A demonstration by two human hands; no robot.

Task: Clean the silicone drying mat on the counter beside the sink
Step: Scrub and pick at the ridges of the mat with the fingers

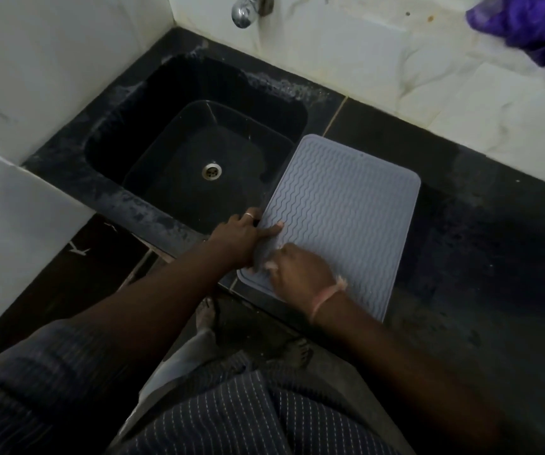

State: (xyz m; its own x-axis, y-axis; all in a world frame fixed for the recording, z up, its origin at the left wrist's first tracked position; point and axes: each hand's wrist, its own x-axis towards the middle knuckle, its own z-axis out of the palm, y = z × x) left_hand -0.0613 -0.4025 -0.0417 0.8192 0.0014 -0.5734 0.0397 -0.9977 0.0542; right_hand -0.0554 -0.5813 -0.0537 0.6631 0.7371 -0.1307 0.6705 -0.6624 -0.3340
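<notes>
A grey silicone drying mat [346, 208] with wavy ridges lies on the black counter [481, 244], right of the black sink [67, 165]. Its left edge overhangs the sink and its near edge reaches the counter's front. My left hand [243, 239] grips the mat's left edge, one finger stretched out on top of the ridges. My right hand [300, 274] is just beside it at the near-left corner, fingers curled onto a raised fold of the mat. The corner between the two hands is bent up off the counter.
A chrome tap [243, 9] sticks out of the tiled wall above the sink, and a drain [212, 170] sits in the basin. A purple cloth [524, 27] lies at the top right. The floor and my feet show below the counter's front edge.
</notes>
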